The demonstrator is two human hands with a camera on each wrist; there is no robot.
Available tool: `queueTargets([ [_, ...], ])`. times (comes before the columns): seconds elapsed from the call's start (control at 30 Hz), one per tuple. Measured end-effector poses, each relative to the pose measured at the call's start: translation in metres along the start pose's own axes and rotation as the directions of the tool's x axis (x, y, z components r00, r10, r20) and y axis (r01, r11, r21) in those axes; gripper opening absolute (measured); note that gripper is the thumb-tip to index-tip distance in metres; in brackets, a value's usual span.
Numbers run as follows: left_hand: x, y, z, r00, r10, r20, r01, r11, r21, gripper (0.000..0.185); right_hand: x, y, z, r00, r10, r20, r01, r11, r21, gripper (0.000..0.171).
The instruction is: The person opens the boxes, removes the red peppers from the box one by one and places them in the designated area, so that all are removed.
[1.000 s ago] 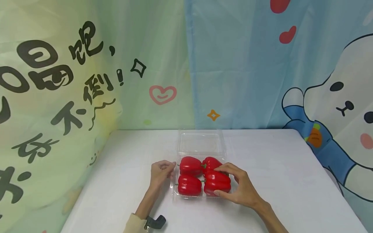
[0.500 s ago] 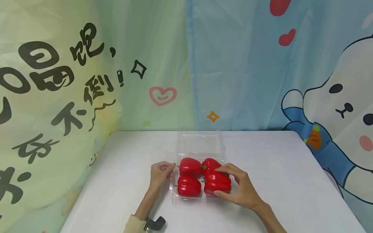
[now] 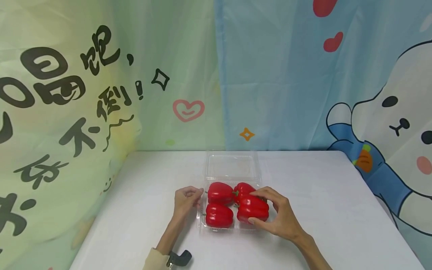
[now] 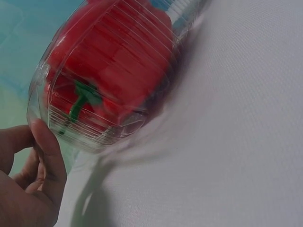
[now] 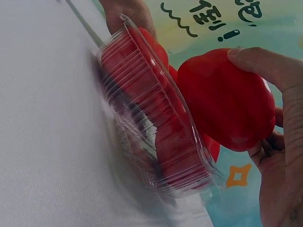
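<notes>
Four red peppers are concerned here: we are gripping one pepper (image 3: 252,209), lifted slightly at the near right corner of the clear tray (image 3: 202,225), in our right hand (image 3: 278,217), our left hand (image 3: 185,200) pinching the tray's left rim, so a loosening grip risks dropping it.

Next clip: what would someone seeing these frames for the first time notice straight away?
Four glossy red bell peppers sit in a clear plastic clamshell tray at the middle of the white table, its lid folded open behind. The right hand grips the near-right pepper, raised above the tray rim in the right wrist view, while the left hand holds the tray's left edge. A cartoon bear curtain hangs behind.
</notes>
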State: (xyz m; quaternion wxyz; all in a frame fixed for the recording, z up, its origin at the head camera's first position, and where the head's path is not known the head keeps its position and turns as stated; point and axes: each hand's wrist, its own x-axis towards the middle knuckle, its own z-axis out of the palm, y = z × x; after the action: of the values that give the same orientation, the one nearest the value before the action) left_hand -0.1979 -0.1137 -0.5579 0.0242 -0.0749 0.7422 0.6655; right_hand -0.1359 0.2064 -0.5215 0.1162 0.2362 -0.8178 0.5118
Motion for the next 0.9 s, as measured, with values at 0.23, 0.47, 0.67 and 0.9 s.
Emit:
queueTargets([
  [0.23,0.002,0.000,0.001,1.000,-0.003,-0.001,0.003,1.000,-0.002,0.026,0.002,0.000,-0.001,1.000,0.002,-0.013,-0.002,1.000,-0.005,0.065],
  [0.47,0.000,-0.002,0.000,1.000,-0.006,0.005,0.006,1.000,0.006,0.026,0.001,0.002,-0.004,0.999,-0.010,-0.033,0.010,1.000,-0.021,0.065],
  [0.67,0.000,-0.002,0.001,1.000,0.005,0.010,-0.005,1.000,-0.009,0.026,0.003,0.005,-0.006,0.998,-0.011,-0.054,0.010,1.000,-0.020,0.066],
  [0.9,0.000,-0.001,0.001,1.000,0.002,0.002,-0.002,1.000,-0.009,0.026,0.010,0.005,-0.011,0.997,-0.014,-0.070,0.011,0.999,-0.041,0.067],
])
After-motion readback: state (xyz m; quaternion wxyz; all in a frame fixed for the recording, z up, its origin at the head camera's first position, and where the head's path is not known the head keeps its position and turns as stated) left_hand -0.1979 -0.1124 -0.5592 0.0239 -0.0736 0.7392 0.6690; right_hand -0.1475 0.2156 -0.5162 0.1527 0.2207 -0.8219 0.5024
